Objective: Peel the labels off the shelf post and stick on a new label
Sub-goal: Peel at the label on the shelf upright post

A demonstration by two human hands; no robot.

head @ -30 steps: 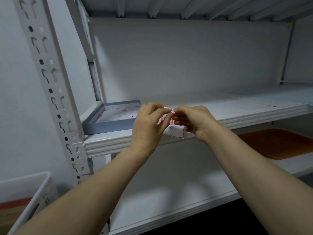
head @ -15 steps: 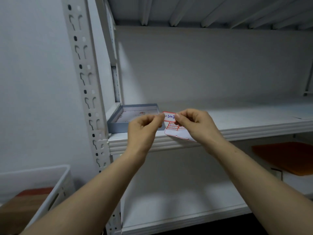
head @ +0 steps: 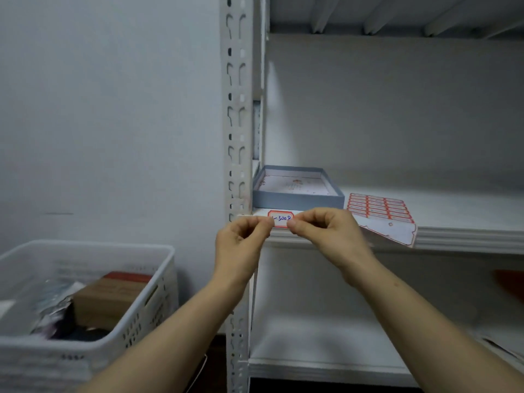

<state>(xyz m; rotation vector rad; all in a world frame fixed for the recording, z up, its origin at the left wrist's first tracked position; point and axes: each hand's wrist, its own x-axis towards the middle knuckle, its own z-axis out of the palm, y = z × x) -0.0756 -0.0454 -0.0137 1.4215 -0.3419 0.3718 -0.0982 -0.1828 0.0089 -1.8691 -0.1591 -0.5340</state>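
- Label (head: 280,218): white, red border, blue handwriting. Held flat-on in front of the shelf front edge (head: 459,236), just R of the shelf post (head: 236,109). Cannot tell whether it is stuck down or just off the surface.
- L hand (head: 241,242): thumb and forefinger pinch the label's L end, other fingers curled in.
- R hand (head: 326,231): thumb and forefinger pinch the label's R end, other fingers curled in.
- Shelf post: white, slotted, upright. Visible face shows no sticker, though blur limits detail.
- Label sheet (head: 380,211): lies on the shelf, R of the grey box (head: 297,198), near corner overhanging the front edge.
- Grey box: shallow, open-topped, at the shelf's L end beside the post.
- White basket (head: 147,293): low L of the post, holds a brown carton (head: 107,299) and misc. items, too blurred to ID.
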